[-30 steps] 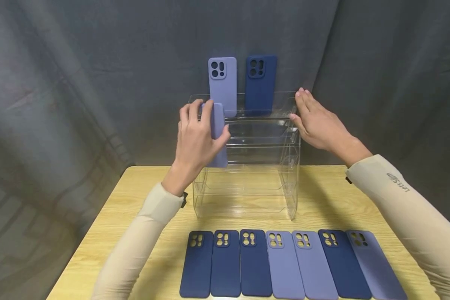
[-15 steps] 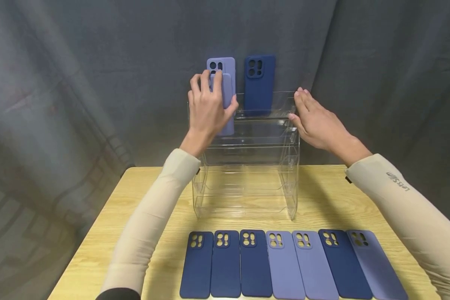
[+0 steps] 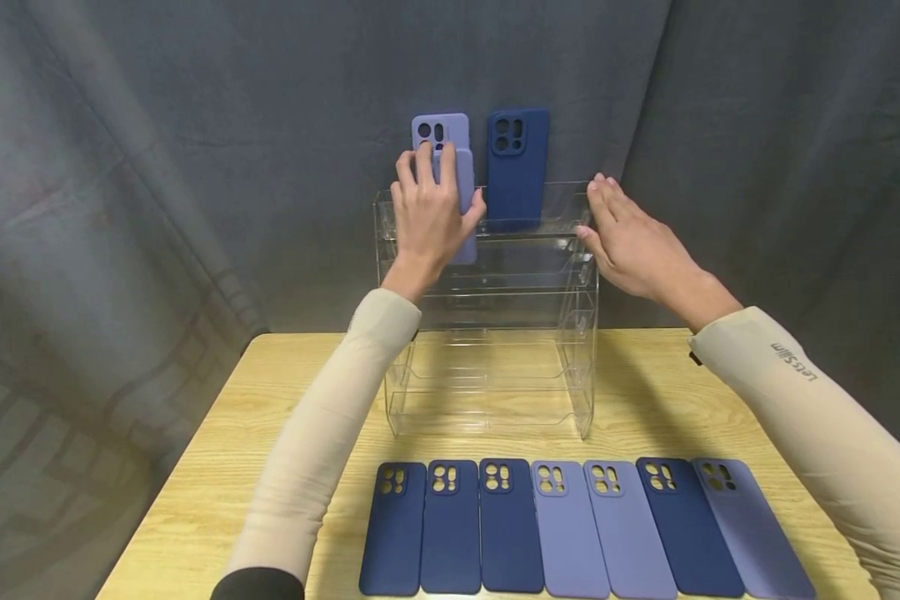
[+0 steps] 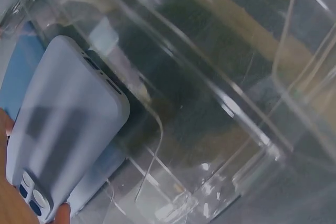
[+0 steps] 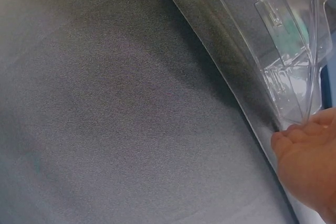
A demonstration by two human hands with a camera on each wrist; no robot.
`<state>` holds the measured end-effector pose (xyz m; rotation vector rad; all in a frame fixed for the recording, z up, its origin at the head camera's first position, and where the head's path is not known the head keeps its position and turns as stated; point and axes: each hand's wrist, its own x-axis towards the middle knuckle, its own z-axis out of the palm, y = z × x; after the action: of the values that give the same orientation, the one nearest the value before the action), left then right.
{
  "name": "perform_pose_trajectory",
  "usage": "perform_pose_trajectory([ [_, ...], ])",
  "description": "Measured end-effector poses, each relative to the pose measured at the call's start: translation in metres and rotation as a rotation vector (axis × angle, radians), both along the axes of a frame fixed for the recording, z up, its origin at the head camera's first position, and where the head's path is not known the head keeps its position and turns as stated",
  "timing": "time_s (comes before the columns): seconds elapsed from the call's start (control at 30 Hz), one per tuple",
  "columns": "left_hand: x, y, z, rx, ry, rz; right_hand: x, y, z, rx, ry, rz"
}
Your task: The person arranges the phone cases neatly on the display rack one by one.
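My left hand [image 3: 429, 215] grips a lavender phone case [image 3: 465, 246] by its sides, in front of the top tier of a clear acrylic display rack [image 3: 487, 427]. Behind it, partly covered by the hand, a second lavender case [image 3: 456, 127] leans on that tier, and a dark blue case [image 3: 516, 187] leans to its right. The left wrist view shows the held case [image 4: 71, 98] with its camera cutouts low, near the fingers. My right hand [image 3: 641, 246] rests with fairly straight fingers against the rack's upper right edge; the right wrist view shows its fingertips at the clear plastic.
Along the front of the wooden table [image 3: 285, 408] lies a row of several phone cases, dark blue [image 3: 512, 542] and lavender [image 3: 573, 542], backs up. A grey curtain [image 3: 307, 167] hangs right behind the rack.
My left hand has lifted the lavender case from the middle of the rack to its top tier, then shifted it slightly right. My right hand has stayed at the rack's edge.
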<state>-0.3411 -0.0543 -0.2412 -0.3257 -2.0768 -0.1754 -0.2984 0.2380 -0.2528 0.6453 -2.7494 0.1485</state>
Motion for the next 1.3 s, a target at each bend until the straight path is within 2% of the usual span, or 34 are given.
perform_pose_trajectory([
  [0.23,0.0,0.002,-0.013,-0.012,-0.009,0.032,-0.001,-0.001,-0.002,-0.003,0.002,0.013],
  [0.6,0.001,0.0,-0.026,0.013,-0.107,0.034,-0.001,-0.002,-0.001,-0.007,0.002,0.007],
  [0.83,0.0,0.0,-0.028,-0.021,-0.101,0.052,-0.001,-0.003,-0.001,-0.002,0.004,0.0],
  [1.3,0.0,0.0,-0.027,-0.037,-0.146,0.065,-0.001,-0.006,-0.001,0.003,-0.004,-0.004],
])
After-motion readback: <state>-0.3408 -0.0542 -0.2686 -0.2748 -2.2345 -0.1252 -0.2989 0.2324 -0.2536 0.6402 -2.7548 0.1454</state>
